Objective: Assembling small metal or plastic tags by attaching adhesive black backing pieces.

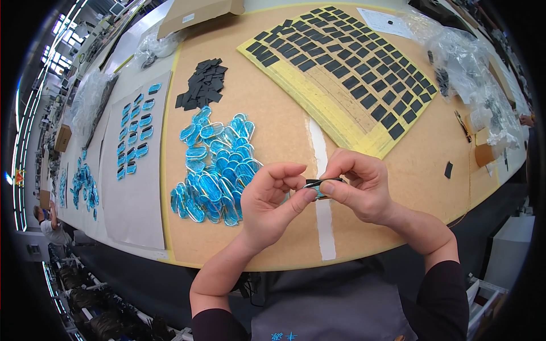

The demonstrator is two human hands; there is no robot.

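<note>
"Where's the small black-and-blue piece (316, 183)?"
"Right of the blue pile (213, 182), pinched by the left hand (273, 199) and right hand (363, 187) together."
"Its full shape?"
"Can't tell; the fingertips (307, 195) cover much of it."

Slim black piece (314, 182), seen nearly edge-on, lay against small blue-green piece (319, 191) with pale rim. Both pinched roughly level between left hand (273, 202) and right hand (364, 190); blue-green one mostly hidden from me.
</note>
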